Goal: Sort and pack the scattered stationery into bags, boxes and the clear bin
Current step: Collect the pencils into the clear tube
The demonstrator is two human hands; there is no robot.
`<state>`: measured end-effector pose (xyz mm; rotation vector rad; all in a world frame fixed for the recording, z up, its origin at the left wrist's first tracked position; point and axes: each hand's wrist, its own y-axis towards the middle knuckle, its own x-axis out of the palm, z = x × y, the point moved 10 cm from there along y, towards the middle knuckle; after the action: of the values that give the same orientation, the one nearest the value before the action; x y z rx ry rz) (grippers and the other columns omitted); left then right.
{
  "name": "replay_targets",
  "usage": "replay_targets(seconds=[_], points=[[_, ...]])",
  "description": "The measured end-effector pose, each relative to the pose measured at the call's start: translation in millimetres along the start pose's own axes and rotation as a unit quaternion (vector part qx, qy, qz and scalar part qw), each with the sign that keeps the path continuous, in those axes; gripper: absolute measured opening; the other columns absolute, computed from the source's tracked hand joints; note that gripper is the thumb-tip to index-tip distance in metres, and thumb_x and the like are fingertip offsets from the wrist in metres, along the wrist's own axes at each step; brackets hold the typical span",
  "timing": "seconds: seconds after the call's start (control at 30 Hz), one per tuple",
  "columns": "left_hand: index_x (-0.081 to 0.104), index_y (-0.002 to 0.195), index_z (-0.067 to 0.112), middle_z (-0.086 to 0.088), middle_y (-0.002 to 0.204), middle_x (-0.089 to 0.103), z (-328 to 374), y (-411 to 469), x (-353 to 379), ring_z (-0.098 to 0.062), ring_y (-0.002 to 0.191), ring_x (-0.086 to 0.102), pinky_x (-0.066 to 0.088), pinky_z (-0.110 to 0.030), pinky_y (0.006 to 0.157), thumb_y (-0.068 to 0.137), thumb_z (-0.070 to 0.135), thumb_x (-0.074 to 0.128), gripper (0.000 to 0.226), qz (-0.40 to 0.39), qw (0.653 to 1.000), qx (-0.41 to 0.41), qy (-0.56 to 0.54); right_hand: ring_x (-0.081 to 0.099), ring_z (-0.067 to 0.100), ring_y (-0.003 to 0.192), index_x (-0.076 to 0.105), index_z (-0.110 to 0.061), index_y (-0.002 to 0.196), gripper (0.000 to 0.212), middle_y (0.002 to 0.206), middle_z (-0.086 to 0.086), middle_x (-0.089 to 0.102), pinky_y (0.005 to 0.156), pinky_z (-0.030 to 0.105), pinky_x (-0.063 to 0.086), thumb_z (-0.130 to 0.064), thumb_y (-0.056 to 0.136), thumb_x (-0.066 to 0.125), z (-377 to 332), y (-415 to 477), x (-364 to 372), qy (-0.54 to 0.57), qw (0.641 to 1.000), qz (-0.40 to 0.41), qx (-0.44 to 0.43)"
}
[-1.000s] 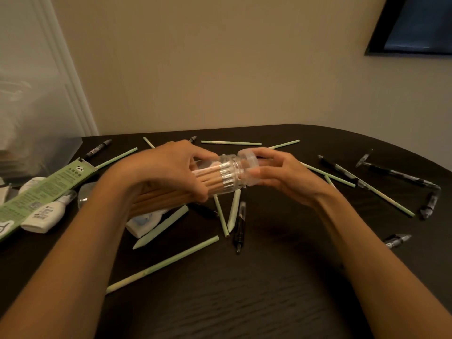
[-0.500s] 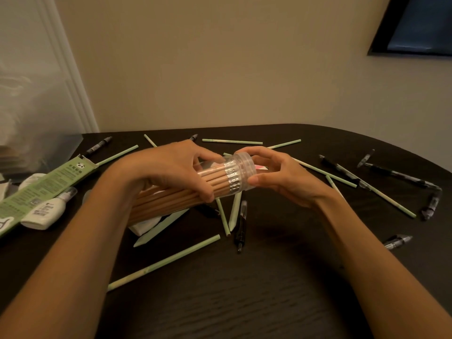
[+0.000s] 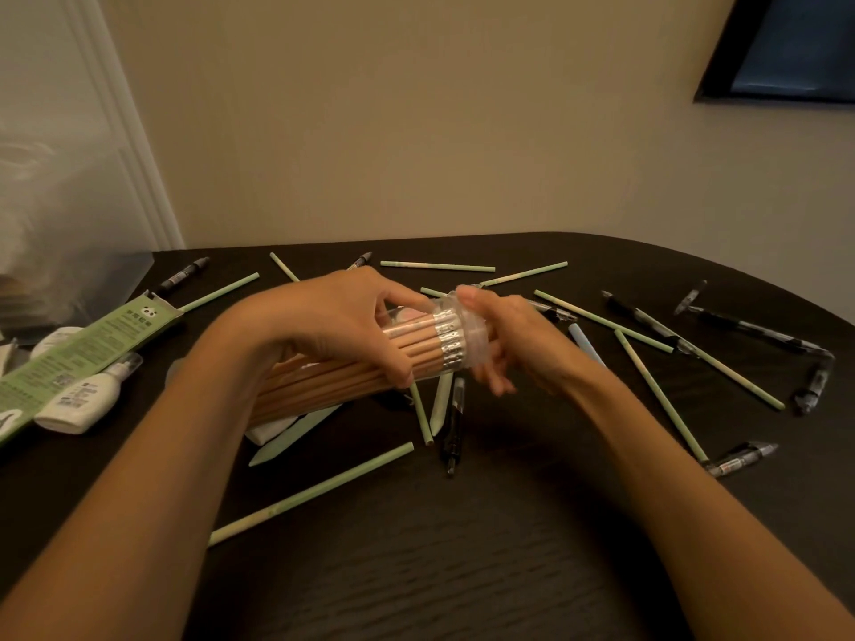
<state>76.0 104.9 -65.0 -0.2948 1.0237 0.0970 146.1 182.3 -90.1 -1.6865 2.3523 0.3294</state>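
Note:
My left hand [image 3: 337, 316] grips a clear tube [image 3: 416, 349] packed with wooden pencils and holds it level above the dark table [image 3: 462, 571]. My right hand [image 3: 523, 335] is at the tube's open end. Its thumb lies over the clear cap [image 3: 472, 335] and its blurred fingers curl under it. Several pale green pencils [image 3: 314, 492] lie scattered over the table. Several black pens [image 3: 452, 423] lie among them.
A long green pencil box [image 3: 78, 353] and a white bottle [image 3: 83, 400] lie at the left. A clear bin [image 3: 60, 224] stands at the far left. More pens [image 3: 740, 458] lie near the table's curved right edge. A white flat object [image 3: 273, 430] sits under the tube.
The cap has gone from apart from the tube onto its end. My right hand has turned, with its thumb now on top of the cap. The tube has tilted slightly.

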Motion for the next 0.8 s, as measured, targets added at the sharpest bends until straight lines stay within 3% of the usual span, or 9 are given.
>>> replay_targets(seconds=[0.1,0.17,0.27,0.33,0.43,0.5,0.63,0.73,0.8], points=[[0.035,0.132,0.047,0.016,0.095,0.052,0.3,1.6,1.1,-0.005,0.084,0.054,0.042,-0.018,0.065,0.067,0.034,0.073,0.076,0.000,1.000,-0.005,0.008,0.048,0.010,0.033,0.063,-0.021,0.065,0.068,0.045,0.000,0.057,0.036,0.014,0.038,-0.072,0.073,0.020,4.8,2.9,-1.2,-0.077,0.997,0.016,0.024],[0.035,0.128,0.050,0.016,0.094,0.052,-0.7,1.7,1.0,-0.005,0.084,0.053,0.042,-0.018,0.066,0.068,0.034,0.073,0.073,0.002,1.000,-0.007,0.003,0.067,0.013,0.063,0.061,-0.028,0.096,0.063,0.077,-0.002,0.066,0.051,0.019,0.053,-0.071,0.074,0.021,7.8,4.3,-2.9,-0.036,0.999,0.006,0.040],[0.036,0.127,0.051,0.016,0.095,0.051,-3.6,0.1,-1.0,-0.006,0.085,0.052,0.044,-0.020,0.068,0.068,0.033,0.073,0.072,0.010,1.000,-0.014,-0.002,0.060,0.018,0.105,0.048,-0.039,0.118,0.033,0.112,-0.005,0.055,0.073,0.029,0.057,-0.049,0.087,0.047,-6.3,4.6,-5.5,0.023,0.999,-0.019,-0.027],[0.037,0.129,0.048,0.016,0.095,0.051,-2.4,0.3,-2.9,-0.006,0.085,0.052,0.045,-0.022,0.070,0.067,0.033,0.075,0.075,0.020,1.000,-0.011,0.000,0.062,0.009,0.096,0.053,-0.030,0.114,0.028,0.110,0.000,0.058,0.070,0.023,0.055,-0.042,0.090,0.046,-9.6,3.1,-2.8,-0.005,0.999,-0.015,-0.041],[0.042,0.130,0.042,0.020,0.086,0.048,5.6,3.1,-5.5,-0.003,0.080,0.051,0.041,-0.018,0.064,0.066,0.031,0.076,0.074,0.056,0.998,0.007,0.040,0.054,0.002,0.048,0.058,-0.014,0.094,0.044,0.064,-0.005,0.062,0.041,0.015,0.043,-0.045,0.096,0.027,-3.9,6.4,-2.3,-0.073,0.995,0.070,-0.024],[0.045,0.128,0.039,0.020,0.083,0.048,10.0,4.9,-10.7,-0.001,0.077,0.050,0.039,-0.016,0.061,0.066,0.030,0.076,0.070,0.101,0.993,0.018,0.064,0.045,0.004,0.033,0.058,-0.008,0.094,0.051,0.046,-0.004,0.054,0.033,0.016,0.036,-0.047,0.096,0.026,2.4,7.4,-13.9,-0.082,0.987,0.139,0.004],[0.051,0.123,0.034,0.012,0.094,0.053,10.8,5.4,-13.0,-0.001,0.079,0.051,0.043,-0.018,0.063,0.065,0.030,0.077,0.064,0.116,0.991,0.021,0.064,0.063,0.008,0.060,0.052,-0.024,0.098,0.032,0.086,0.004,0.062,0.046,0.020,0.050,-0.044,0.098,0.027,5.7,8.2,-15.9,-0.035,0.989,0.140,0.013],[0.057,0.114,0.029,0.008,0.096,0.059,14.3,5.3,-11.8,-0.004,0.080,0.054,0.044,-0.018,0.065,0.064,0.026,0.078,0.055,0.140,0.987,0.015,0.079,0.058,0.000,0.061,0.046,-0.030,0.086,0.023,0.084,0.000,0.056,0.041,0.016,0.042,-0.043,0.094,0.028,-5.5,7.2,-10.5,-0.070,0.983,0.162,-0.042],[0.059,0.110,0.025,0.006,0.098,0.061,21.7,3.8,-16.2,-0.008,0.084,0.055,0.044,-0.022,0.067,0.064,0.023,0.078,0.050,0.196,0.976,0.016,0.091,0.059,0.011,0.068,0.043,-0.030,0.082,0.025,0.087,0.004,0.056,0.040,0.021,0.039,-0.048,0.083,0.027,-12.5,7.7,-11.3,-0.081,0.979,0.184,-0.044]])
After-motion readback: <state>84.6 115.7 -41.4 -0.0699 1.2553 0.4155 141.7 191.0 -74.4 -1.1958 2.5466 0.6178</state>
